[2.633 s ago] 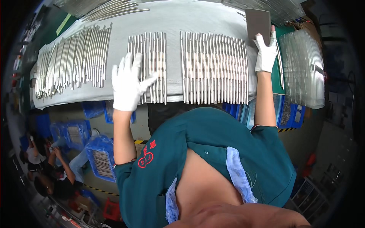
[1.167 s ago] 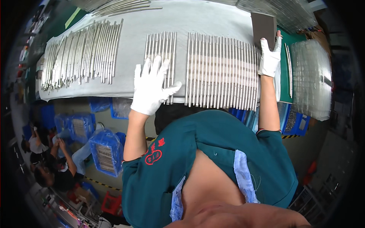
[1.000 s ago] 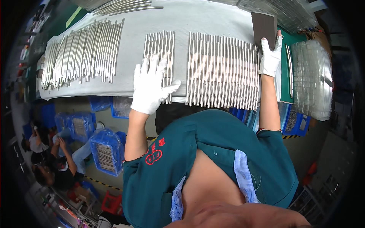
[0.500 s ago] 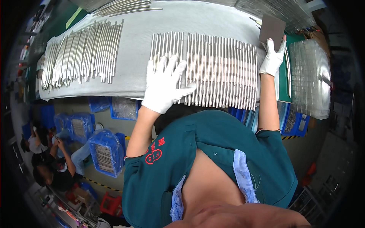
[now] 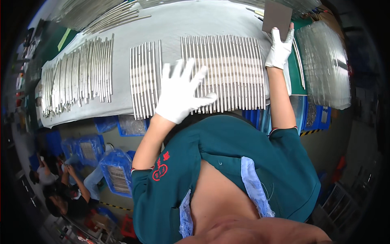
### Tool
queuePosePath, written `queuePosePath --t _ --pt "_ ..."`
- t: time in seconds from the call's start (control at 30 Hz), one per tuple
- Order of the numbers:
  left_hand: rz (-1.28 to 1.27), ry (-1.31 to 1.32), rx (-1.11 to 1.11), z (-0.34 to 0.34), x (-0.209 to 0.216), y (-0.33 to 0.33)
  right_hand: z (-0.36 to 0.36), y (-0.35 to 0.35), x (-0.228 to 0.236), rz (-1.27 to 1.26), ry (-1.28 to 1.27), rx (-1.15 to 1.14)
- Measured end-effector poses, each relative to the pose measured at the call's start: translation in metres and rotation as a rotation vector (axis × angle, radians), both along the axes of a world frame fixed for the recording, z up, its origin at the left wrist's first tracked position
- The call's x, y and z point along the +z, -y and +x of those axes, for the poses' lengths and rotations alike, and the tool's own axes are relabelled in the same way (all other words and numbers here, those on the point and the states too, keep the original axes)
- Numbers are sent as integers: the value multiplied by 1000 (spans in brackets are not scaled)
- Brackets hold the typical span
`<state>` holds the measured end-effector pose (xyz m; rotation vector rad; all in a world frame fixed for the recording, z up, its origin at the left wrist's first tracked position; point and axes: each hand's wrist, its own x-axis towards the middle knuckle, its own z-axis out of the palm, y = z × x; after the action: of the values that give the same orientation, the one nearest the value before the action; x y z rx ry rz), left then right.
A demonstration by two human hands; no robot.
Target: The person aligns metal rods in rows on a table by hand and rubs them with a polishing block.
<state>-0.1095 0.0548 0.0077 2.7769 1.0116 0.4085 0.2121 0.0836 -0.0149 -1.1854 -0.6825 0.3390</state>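
My left hand, in a white glove, is spread open over the gap between two rows of thin metal rods. Its right-hand fingers and thumb overlap the lower left part of the larger row of rods; whether they touch cannot be told. To its left lies the smaller row of rods, with one rod slightly apart at its right side. At the far right, my right hand, also white-gloved, grips a dark grey-brown square sheet by its lower edge, held upright above the table.
A loose pile of rods lies at the left of the white-covered table, with more rods at the back. Stacked clear plastic trays stand at right. Blue wrapped crates and seated people are below left.
The smaller row of rods now lies farther from the larger row, leaving a wider gap. My left hand has shifted right relative to it. My right hand still holds the sheet; the view has shifted.
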Motion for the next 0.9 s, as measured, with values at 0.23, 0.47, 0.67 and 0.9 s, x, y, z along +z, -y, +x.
queuePosePath --t 0.23,0.47,0.67,0.9 --pt "-13 100 -107 18 -18 1 -1 1 1 -5 -39 -3" --pt "2 -132 15 -21 -3 -1 13 0 -11 43 -50 0" --pt "7 -118 64 -25 -2 1 14 -2 -13 57 -60 22" --pt "-55 -31 -60 9 -12 3 10 -3 -12 75 -75 37"
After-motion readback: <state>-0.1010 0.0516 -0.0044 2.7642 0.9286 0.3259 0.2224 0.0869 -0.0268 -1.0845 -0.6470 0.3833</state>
